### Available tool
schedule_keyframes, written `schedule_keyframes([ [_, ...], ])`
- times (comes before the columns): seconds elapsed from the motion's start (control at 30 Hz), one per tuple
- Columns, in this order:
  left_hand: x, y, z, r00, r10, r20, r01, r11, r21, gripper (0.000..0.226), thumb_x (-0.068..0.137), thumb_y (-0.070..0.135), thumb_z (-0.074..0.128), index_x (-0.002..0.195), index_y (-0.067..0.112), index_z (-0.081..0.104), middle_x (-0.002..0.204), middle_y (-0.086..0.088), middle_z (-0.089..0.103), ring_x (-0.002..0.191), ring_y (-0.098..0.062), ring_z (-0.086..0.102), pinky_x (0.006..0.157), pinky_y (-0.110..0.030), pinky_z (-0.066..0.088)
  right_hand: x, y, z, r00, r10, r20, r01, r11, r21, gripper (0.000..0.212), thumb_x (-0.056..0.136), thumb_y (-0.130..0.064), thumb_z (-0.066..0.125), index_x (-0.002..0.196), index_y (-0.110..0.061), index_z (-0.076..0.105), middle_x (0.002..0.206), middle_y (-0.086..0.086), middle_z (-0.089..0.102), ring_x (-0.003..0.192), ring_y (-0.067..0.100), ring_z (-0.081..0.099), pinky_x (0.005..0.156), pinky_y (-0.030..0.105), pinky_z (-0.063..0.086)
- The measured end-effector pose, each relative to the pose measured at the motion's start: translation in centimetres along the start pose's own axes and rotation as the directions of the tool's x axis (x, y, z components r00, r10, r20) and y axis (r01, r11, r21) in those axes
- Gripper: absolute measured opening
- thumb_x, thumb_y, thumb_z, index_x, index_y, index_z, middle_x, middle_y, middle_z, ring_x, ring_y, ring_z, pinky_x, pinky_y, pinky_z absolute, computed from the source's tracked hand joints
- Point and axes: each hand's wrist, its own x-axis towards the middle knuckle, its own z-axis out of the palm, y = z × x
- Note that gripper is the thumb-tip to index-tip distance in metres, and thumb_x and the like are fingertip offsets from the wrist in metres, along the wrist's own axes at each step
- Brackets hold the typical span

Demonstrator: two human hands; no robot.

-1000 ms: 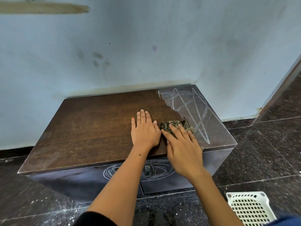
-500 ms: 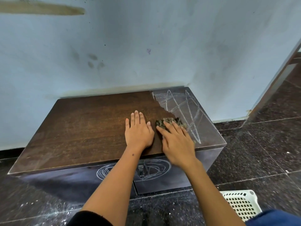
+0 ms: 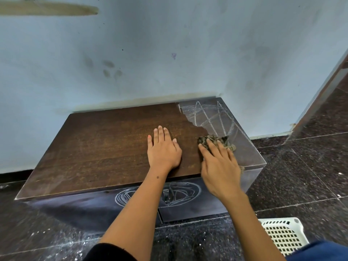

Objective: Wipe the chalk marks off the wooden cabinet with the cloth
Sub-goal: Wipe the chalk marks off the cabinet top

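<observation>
1. The right hand [image 3: 219, 162] presses the cloth [image 3: 214, 141] flat on the wooden cabinet [image 3: 105, 147] top, right of frame centre; its fingers [image 3: 211, 146] lie straight and close together over the bunched cloth.
2. The left hand [image 3: 163, 147] rests flat on the clean wood just beside it, fingers straight and slightly apart.
3. The chalk marks [image 3: 216, 117] cover the cabinet's upper-right corner; more chalk scribbles [image 3: 158, 193] show on the front panel.
4. Risk: the crumpled cloth may smear dust over the cleaned wood, or slip out past the right edge under a hard push.
5. The cabinet's long axis runs left to right across the frame; the wad of cloth lies roughly along it.
</observation>
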Motion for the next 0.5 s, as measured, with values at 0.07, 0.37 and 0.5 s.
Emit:
schedule_keyframes([
  [0.07, 0.0, 0.0, 0.0, 1.000, 0.001, -0.002, -0.001, 1.000, 0.004, 0.058, 0.100, 0.036, 0.015, 0.151, 0.007, 0.005, 0.159, -0.009, -0.001, 0.146, -0.021, -0.004, 0.118, -0.040, -0.003, -0.1, -1.4, 0.3, 0.997, -0.076, 0.018, 0.076, 0.997, -0.005, 0.049, 0.099, -0.031, 0.025, 0.147, -0.032, 0.025, 0.157, -0.007, 0.018, 0.145, 0.015, 0.010, 0.118, 0.038, 0.008],
  [0.37, 0.2, 0.0, -0.1, 1.000, -0.001, 0.013, 0.001, 1.000, 0.006, 0.058, 0.101, 0.036, 0.016, 0.151, 0.007, 0.006, 0.159, -0.009, -0.001, 0.146, -0.022, -0.004, 0.117, -0.040, -0.004, 0.5, 2.9, -0.9, 1.000, 0.020, 0.011, -0.020, 1.000, 0.003, 0.047, 0.100, -0.030, 0.027, 0.146, -0.038, 0.026, 0.157, -0.011, 0.017, 0.145, 0.012, 0.008, 0.119, 0.036, 0.008],
  [0.5, 0.8, 0.3, -0.3, 1.000, -0.010, 0.018, 0.009, 1.000, 0.022, 0.059, 0.100, 0.034, 0.020, 0.150, 0.004, 0.008, 0.159, -0.012, 0.001, 0.146, -0.025, -0.002, 0.117, -0.042, -0.004, -0.6, 0.5, -0.1, 0.994, -0.107, -0.003, 0.107, 0.994, 0.008, 0.047, 0.099, -0.030, 0.027, 0.145, -0.037, 0.029, 0.156, -0.011, 0.021, 0.145, 0.012, 0.011, 0.118, 0.035, 0.008],
])
